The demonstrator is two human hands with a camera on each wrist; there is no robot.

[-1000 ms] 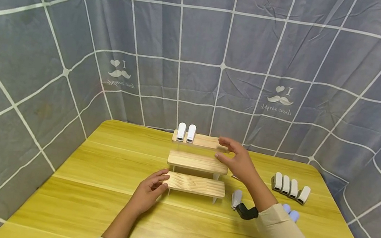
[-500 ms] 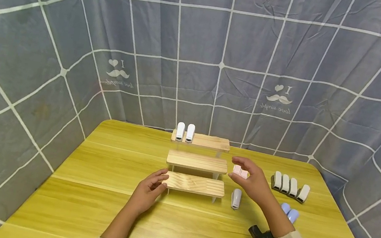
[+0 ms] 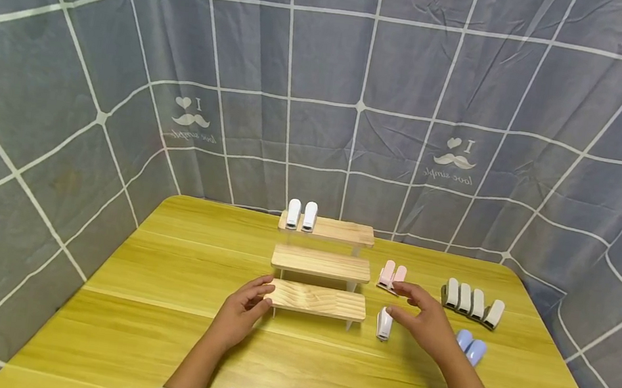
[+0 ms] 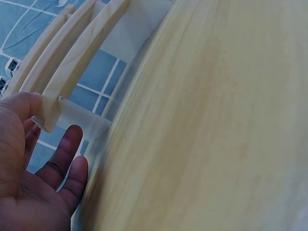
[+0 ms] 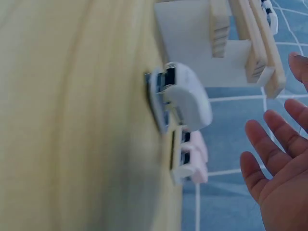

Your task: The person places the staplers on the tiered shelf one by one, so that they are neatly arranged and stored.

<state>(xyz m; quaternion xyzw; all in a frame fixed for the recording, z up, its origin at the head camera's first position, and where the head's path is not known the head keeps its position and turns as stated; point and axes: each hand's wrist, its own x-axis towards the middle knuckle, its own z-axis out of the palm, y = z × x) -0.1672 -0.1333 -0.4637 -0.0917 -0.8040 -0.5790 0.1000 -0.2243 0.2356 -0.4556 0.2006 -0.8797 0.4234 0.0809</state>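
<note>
Head view: three-step wooden stand [image 3: 321,264] on the wood-grain table [image 3: 160,332]. Two white mini staplers [image 3: 302,216] stand side by side on the left of the top board; the middle and lowest boards bear nothing. Left hand [image 3: 243,309] at the left end of the lowest board. Right hand [image 3: 422,316] hangs just beside a lone white stapler [image 3: 384,325], right of the stand. Behind that, two pink staplers [image 3: 392,276]; farther right, four pale staplers [image 3: 469,300] in a row and a blue pair [image 3: 471,348], partly behind the forearm.

Left wrist view: thumb touches the board's end; other fingers apart, loosely bent. Probably steadying.

Right wrist view: fingers spread, nothing held, a gap between them and the lone white stapler, which rests base-down on the table. Pink staplers lie beyond it.

Judgement: step in hand looks like a reach for the lone white stapler. Next move calls for lowering the right hand, then closing thumb and fingers on its sides, clear of the pink staplers.
</note>
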